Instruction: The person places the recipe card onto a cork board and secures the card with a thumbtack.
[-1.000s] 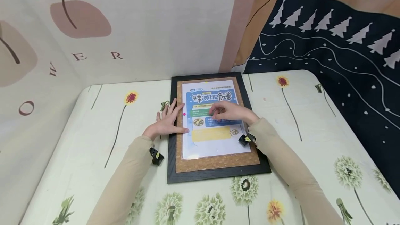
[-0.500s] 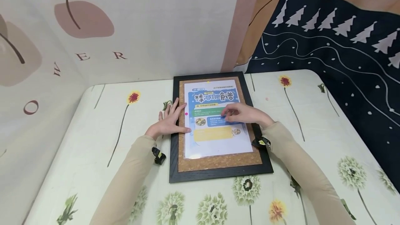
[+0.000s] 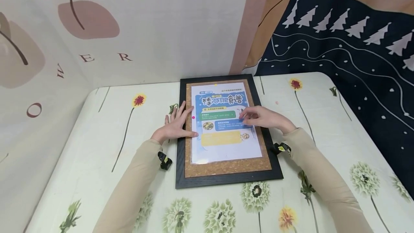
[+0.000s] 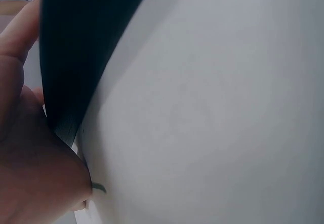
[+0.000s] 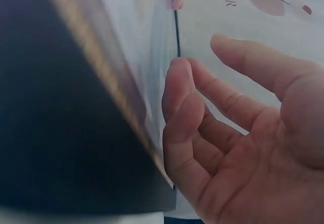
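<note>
A black-framed cork board (image 3: 226, 168) lies on the table, bearing a printed poster sheet (image 3: 220, 152) with a glossy clear edge. My left hand (image 3: 173, 127) spreads its fingers over the board's left edge, with the thumb resting on the sheet's left side. In the left wrist view that hand lies along the black frame (image 4: 76, 47). My right hand (image 3: 260, 117) is over the sheet's right side. Its fingers (image 5: 177, 82) are loosely bent and its thumb stands apart, with nothing visible between them. Whether its fingertips touch the sheet, I cannot tell.
A small pink dot (image 3: 193, 117) shows at the sheet's left edge and a yellow dot (image 3: 215, 85) at its top; both are too small to identify. A flower-print cloth (image 3: 145, 190) covers the table. Hanging fabric (image 3: 161, 28) stands close behind the board.
My right hand has slid rightward over the poster, from near its middle to its right side, uncovering more print. My left hand keeps its place on the board's left edge.
</note>
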`<state>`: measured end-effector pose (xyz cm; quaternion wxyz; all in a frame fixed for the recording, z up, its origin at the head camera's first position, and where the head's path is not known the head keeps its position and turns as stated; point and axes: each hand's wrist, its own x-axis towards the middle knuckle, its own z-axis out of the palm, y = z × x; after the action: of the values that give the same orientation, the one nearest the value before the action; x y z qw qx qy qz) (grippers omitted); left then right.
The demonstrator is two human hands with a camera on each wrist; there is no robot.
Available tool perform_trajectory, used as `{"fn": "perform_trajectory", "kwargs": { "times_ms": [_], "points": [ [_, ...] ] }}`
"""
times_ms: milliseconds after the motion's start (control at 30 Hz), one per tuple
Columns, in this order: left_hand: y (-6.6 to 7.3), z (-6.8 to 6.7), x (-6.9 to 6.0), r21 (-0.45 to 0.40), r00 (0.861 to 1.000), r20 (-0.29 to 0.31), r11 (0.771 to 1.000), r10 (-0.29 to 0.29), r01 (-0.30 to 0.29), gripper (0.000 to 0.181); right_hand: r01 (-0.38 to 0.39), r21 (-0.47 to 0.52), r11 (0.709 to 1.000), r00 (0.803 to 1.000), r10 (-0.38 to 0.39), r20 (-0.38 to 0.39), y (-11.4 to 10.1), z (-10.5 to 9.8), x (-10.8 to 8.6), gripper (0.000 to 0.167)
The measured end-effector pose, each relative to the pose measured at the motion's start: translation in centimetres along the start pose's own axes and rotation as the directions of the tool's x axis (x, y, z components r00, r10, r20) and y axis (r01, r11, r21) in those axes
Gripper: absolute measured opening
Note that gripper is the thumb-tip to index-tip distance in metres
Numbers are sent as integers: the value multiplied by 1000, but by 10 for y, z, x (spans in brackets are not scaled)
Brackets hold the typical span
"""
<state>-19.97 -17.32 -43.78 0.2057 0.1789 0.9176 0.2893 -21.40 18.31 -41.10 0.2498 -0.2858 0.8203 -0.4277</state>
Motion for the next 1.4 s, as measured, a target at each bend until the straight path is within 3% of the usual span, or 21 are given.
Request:
{"fn": "perform_trajectory", "kwargs": {
  "times_ms": [667,1033,1267,1400],
  "points": [
    [-1,0,0,-7,1000,-5,1000,4,-4,104,-97,-84,992,991,89,-99,12,-23,-26,20],
    [1,-1,0,-15,1000,0,1000,1,-1,104,-181,-52,982,976,172,-135,24,-29,-39,20],
    [-1,0,0,-13,1000,2,1000,1,-1,104,-177,-49,983,971,166,-171,33,-33,-52,20],
    [-1,0,1,-5,1000,1,1000,1,-1,104,-215,-68,974,962,199,-187,35,-36,-58,22]
  ]
}}
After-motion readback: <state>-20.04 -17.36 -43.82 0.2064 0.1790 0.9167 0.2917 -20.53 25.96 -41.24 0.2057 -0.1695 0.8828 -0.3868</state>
